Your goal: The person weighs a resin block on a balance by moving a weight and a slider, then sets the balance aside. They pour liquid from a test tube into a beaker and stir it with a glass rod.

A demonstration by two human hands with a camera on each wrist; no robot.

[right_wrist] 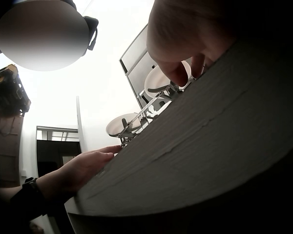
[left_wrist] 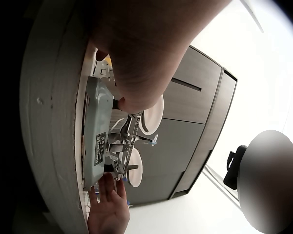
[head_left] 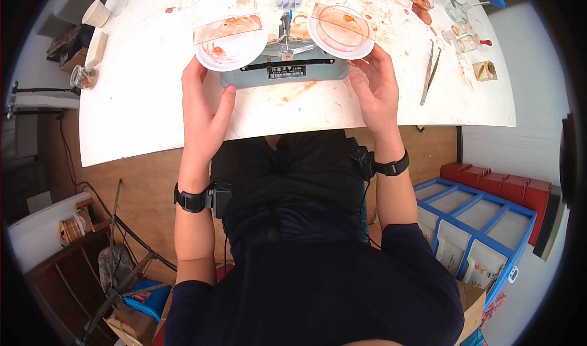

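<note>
A grey-green two-pan balance [head_left: 285, 74] stands near the table's front edge, its beam running between two white pans. Across the left pan [head_left: 231, 52] lies a clear rectangular sheet with reddish stains; the right pan [head_left: 318, 47] carries a round clear dish and a similar sheet. My left hand [head_left: 205, 98] is at the balance's left end, thumb apart and fingertips partly hidden beneath the pan's rim. At the opposite end, my right hand [head_left: 377, 92] has its fingers by the right pan's edge. In the left wrist view, that right hand [left_wrist: 109, 209] shows extended fingers beside the base.
Metal tweezers [head_left: 431, 74] lie right of the balance. Farther right are a glass bottle with a red tip [head_left: 468, 42], a small amber-coloured block [head_left: 485, 70] and a blue-ended glass flask [head_left: 458, 8]. A lidded jar [head_left: 84, 77] stands at the table's left edge. Reddish stains mark the tabletop.
</note>
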